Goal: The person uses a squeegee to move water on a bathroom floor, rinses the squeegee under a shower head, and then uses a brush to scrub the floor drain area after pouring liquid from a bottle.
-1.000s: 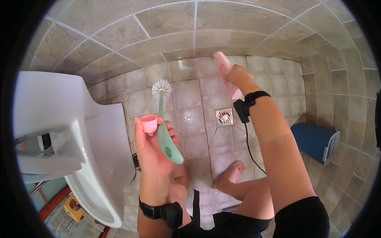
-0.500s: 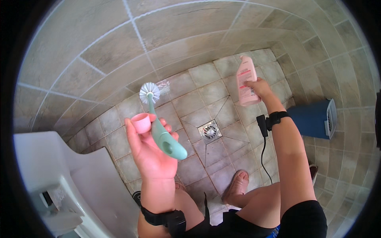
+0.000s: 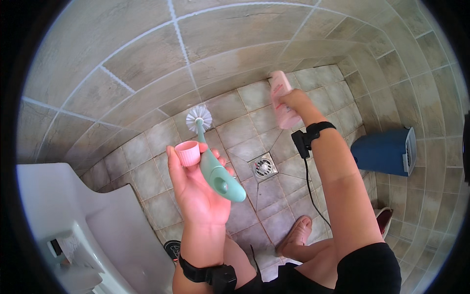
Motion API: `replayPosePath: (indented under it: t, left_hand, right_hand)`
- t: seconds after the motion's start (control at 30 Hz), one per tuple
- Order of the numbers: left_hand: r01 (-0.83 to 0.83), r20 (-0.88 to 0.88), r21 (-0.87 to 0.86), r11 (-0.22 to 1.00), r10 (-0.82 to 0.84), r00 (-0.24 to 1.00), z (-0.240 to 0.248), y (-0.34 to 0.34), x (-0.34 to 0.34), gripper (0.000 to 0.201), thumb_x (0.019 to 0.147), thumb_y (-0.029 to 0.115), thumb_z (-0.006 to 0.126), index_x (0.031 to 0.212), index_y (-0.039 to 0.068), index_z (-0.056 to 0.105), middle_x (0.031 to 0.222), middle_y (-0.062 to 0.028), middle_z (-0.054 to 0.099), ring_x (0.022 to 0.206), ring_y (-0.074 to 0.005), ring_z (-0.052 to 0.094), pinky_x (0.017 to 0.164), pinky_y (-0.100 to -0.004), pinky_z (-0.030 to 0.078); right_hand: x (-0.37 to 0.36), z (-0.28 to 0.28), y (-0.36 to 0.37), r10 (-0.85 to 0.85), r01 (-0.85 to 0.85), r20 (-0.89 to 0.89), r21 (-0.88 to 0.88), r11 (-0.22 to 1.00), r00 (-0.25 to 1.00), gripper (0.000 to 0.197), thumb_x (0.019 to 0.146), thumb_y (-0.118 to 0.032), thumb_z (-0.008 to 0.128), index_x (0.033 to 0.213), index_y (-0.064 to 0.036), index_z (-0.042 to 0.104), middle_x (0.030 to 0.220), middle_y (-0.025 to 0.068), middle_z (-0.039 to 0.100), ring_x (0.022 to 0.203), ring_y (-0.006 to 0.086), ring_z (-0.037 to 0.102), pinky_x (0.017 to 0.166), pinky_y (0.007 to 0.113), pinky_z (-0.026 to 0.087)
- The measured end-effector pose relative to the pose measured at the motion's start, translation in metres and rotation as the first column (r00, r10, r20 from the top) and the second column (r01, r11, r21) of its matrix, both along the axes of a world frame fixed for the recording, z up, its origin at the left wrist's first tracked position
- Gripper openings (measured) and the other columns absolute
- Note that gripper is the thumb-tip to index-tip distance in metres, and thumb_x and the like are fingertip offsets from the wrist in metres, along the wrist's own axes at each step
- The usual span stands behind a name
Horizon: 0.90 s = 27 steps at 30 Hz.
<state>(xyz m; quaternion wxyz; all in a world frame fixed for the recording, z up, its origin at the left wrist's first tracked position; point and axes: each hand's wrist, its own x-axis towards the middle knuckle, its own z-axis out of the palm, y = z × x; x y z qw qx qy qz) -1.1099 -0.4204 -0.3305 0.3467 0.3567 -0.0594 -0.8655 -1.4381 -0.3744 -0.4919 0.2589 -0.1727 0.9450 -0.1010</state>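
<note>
My left hand, palm up, is closed around a toilet brush and a small cap. The brush has a green handle lying across my fingers, and its round white bristle head points away toward the far wall. Between thumb and fingers I pinch the pink ribbed cap, its open side up. Farther off to the right, my right hand grips a pink plastic bottle around its middle. The bottle leans with its neck end toward the far wall; its mouth is hard to make out.
A square metal floor drain lies in the tiled floor between my hands. At right stands a blue bin by the wall. A white ceramic fixture fills the lower left. A black cable hangs from my right wrist strap.
My right hand has moved left with the bottle, which now tilts more, its neck end nearer the far wall. My left hand, with brush and cap, sits slightly farther right in view.
</note>
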Motion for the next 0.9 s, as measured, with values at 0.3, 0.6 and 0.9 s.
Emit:
replayPosePath:
  t: [0.3,0.6,0.9]
  left_hand:
    - [-0.13,0.065,-0.031,0.991,0.132,0.989,-0.004,-0.011,0.014,0.04,0.086,0.051,0.047,0.087,0.011,0.053,0.076,-0.0072,0.054,0.067,-0.0177,0.051,0.056,-0.0295,0.041]
    - [0.015,-0.001,-0.011,1.0,-0.015,1.0,-0.007,-0.003,-0.008,0.039,0.084,0.049,0.051,0.086,0.011,0.055,0.076,-0.007,0.054,0.067,-0.0174,0.05,0.057,-0.0278,0.04]
    - [0.28,-0.088,-0.134,0.951,-0.292,0.952,-0.029,0.024,-0.044,0.038,0.085,0.046,0.052,0.092,0.009,0.054,0.081,-0.0094,0.053,0.072,-0.0171,0.049,0.061,-0.0268,0.039]
  right_hand:
    - [-0.017,0.002,0.024,0.099,-0.099,-0.011,0.025,0.995,0.995,0.048,0.061,-0.034,0.068,0.094,0.0012,0.063,0.09,0.0191,0.064,0.08,0.0289,0.064,0.07,0.037,0.05]
    - [0.055,-0.005,0.044,0.259,-0.232,0.074,-0.262,0.937,0.963,0.056,0.064,-0.038,0.07,0.105,-0.003,0.057,0.096,0.0166,0.063,0.088,0.0284,0.061,0.08,0.035,0.047]
    - [0.064,0.042,0.171,0.001,0.075,0.217,-0.342,0.937,0.976,0.067,0.055,-0.026,0.077,0.112,-0.0055,0.049,0.101,0.0144,0.061,0.095,0.0274,0.058,0.083,0.035,0.046]
